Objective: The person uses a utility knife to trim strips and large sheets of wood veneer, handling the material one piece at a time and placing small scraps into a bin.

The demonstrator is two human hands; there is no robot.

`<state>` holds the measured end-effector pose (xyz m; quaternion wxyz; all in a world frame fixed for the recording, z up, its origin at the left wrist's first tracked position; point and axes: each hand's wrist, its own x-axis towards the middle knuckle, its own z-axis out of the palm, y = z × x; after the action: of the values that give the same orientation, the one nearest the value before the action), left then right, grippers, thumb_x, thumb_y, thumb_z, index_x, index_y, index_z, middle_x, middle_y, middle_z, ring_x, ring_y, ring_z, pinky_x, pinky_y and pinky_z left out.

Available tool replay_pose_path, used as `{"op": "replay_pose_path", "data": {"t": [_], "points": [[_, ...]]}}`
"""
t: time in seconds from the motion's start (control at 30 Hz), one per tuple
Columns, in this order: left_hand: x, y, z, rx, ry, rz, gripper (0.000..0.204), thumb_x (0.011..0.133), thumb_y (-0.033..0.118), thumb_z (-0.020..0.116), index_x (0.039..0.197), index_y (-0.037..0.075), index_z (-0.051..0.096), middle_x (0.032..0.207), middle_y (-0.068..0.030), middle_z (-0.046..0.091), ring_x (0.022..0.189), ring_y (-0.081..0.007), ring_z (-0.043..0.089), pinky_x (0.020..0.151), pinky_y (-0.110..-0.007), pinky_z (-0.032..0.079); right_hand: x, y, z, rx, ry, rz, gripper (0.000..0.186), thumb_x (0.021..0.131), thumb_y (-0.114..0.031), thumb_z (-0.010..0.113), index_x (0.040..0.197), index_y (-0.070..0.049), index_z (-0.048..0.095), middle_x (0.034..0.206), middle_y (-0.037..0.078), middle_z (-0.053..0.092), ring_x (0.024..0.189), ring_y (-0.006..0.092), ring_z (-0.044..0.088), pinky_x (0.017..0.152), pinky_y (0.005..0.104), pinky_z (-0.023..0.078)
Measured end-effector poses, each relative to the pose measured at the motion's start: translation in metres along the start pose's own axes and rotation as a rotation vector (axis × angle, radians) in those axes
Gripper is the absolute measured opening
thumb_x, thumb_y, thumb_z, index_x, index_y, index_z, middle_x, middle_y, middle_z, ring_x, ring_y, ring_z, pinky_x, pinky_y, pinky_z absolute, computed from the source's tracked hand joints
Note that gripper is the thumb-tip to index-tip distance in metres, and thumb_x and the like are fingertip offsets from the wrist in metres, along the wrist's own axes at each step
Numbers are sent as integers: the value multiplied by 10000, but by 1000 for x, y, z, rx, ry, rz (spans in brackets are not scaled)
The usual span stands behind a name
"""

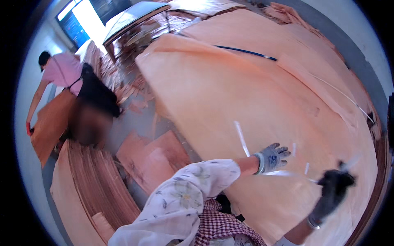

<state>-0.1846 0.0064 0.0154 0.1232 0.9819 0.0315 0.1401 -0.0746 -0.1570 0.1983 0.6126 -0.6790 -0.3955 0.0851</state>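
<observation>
A large, thin sheet of orange-tan wood veneer (221, 98) spreads in front of me on top of other sheets. My left hand (273, 158), in a grey glove, lies on it with the fingers spread and nothing in them. Further right, my right hand (331, 190), in a dark glove, is closed and smeared by motion; what it grips is too blurred to name. A shiny white strip (283, 173) runs from beside my left hand toward my right hand. Short white strips (242, 138) also lie on the veneer near my left hand.
A dark blue rod (246, 52) and a thin pale stick (336, 91) lie across the far veneer. At left, a person in a pink top (65, 71) holds a brown sheet (53, 123). Stacked veneer (102, 184) stands nearer me; a table (135, 18) is at the back.
</observation>
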Motion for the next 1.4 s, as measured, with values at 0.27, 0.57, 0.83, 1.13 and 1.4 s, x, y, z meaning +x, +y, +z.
{"op": "replay_pose_path", "data": {"t": [0.27, 0.57, 0.83, 1.13, 1.4], "points": [[-323, -41, -157, -939, 360, -623, 267, 817, 74, 565, 1079, 20, 559, 1020, -101, 586, 997, -226, 550, 867, -327, 431, -91, -98, 231, 311, -480, 152, 235, 831, -11, 543, 1056, 14, 480, 707, 94, 599, 592, 171, 599, 551, 265, 493], [-553, -38, -259, -1457, 1272, -1098, 170, 850, 68, 561, 985, -25, 604, 907, -84, 630, 847, -152, 592, 770, -274, 472, -226, -133, 543, 541, -1594, 395, 333, 852, -59, 573, 1141, -38, 410, 888, 114, 615, 759, 133, 600, 593, 254, 501], [-645, -115, -277, -1361, 1596, -1192, 145, 873, 72, 523, 989, -9, 555, 870, -84, 601, 785, -171, 593, 725, -302, 484, -234, -142, 692, 432, -1856, 274, 223, 868, -100, 553, 1056, -12, 472, 857, 100, 617, 727, 118, 591, 599, 240, 496], [-682, -273, -329, -1294, 1535, -1230, 154, 857, 101, 554, 959, -12, 581, 814, -48, 589, 739, -116, 544, 690, -244, 444, -164, -148, 840, 401, -1856, 228, 317, 856, -63, 565, 1149, 19, 475, 948, 106, 607, 846, 150, 601, 745, 277, 496], [-760, -379, -359, -1414, 1394, -1398, 220, 865, 182, 552, 945, -21, 573, 802, -56, 563, 696, -123, 524, 640, -237, 430, -116, -146, 973, 528, -1366, 431, 296, 835, -17, 571, 1124, -12, 504, 842, 72, 589, 666, 140, 580, 573, 268, 487]]}}
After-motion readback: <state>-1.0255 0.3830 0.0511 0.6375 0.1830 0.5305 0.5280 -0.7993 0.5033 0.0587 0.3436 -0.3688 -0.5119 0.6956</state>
